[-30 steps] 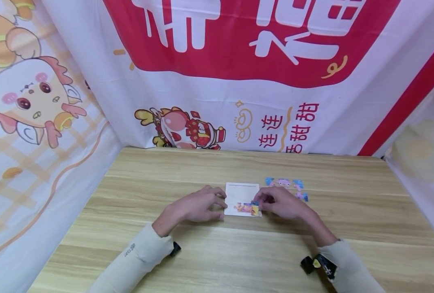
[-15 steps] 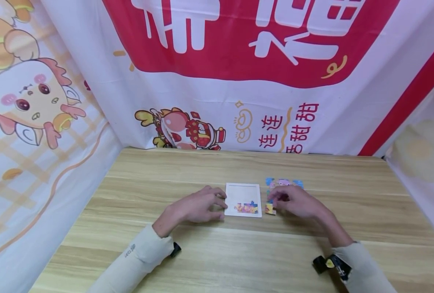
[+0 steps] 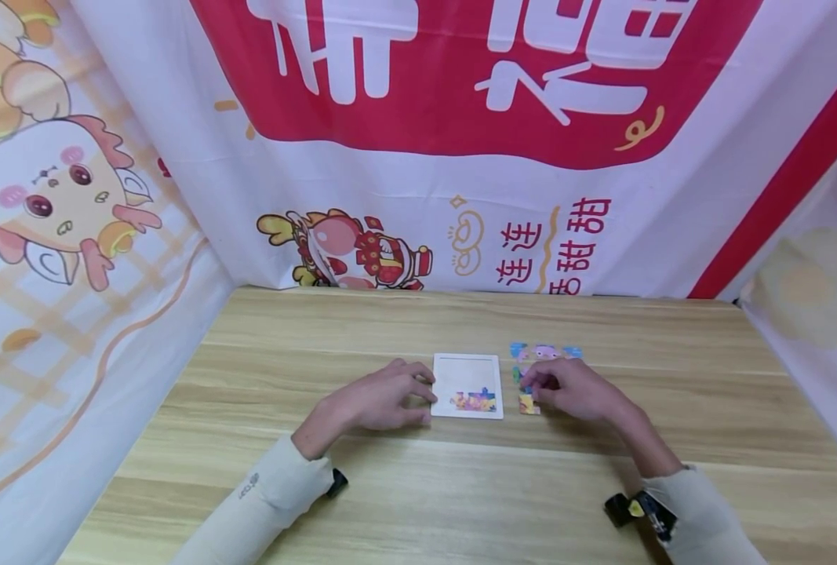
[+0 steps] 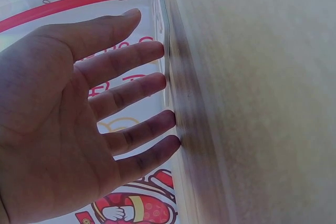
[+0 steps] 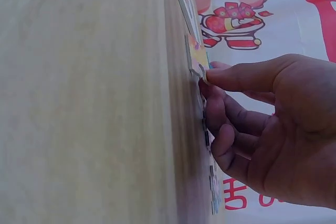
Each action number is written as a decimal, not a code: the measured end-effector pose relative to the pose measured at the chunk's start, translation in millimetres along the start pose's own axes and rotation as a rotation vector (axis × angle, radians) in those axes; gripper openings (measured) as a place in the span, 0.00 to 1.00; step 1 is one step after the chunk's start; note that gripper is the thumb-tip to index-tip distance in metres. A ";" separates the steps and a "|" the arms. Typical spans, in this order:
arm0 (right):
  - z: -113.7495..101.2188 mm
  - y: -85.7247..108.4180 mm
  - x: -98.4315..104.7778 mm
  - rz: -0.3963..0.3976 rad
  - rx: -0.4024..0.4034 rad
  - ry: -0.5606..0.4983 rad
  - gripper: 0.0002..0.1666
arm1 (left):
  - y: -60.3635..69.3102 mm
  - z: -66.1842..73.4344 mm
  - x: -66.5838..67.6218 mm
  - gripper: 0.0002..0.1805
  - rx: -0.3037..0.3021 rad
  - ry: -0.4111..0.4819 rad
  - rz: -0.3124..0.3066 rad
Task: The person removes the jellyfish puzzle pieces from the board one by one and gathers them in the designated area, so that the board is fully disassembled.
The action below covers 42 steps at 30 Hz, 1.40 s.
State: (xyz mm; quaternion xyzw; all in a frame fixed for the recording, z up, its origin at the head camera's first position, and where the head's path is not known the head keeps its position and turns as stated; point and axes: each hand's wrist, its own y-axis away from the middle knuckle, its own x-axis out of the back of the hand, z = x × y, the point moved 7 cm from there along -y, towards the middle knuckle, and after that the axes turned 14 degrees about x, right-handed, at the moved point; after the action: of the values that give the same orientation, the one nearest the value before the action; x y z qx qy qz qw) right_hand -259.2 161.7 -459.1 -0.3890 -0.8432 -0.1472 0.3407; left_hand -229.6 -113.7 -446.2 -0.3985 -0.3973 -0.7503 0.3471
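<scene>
A white square puzzle tray lies on the table, with a few joined pink, blue and yellow puzzle pieces in its lower part. At the tray's left side, my left hand has its fingers spread, with fingertips at the edge. My right hand is to the right of the tray. Its thumb and index finger pinch the edge of a yellow puzzle piece, low over or on the table. In the right wrist view this puzzle piece shows at the thumb tip. The curled fingers partly cover other pieces.
Behind the right hand lie several loose blue and pink puzzle pieces. The wooden table meets a printed cloth backdrop at its far edge. More printed cloth hangs on both sides.
The yellow piece, earlier in the tray's lower right corner, is now outside it. My right hand has moved right, away from the tray. My left hand keeps its place.
</scene>
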 end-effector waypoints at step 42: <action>-56.9 -56.2 -47.1 -0.058 0.060 0.007 0.14 | 6.7 13.6 -7.2 0.21 -0.076 -0.023 -0.041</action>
State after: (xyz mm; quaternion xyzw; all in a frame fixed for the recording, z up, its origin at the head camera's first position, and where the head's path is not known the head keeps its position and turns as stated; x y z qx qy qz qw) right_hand -253.6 69.6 -449.3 -0.3535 -0.8569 -0.1332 0.3507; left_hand -216.4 -103.3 -445.3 -0.4115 -0.3806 -0.7671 0.3118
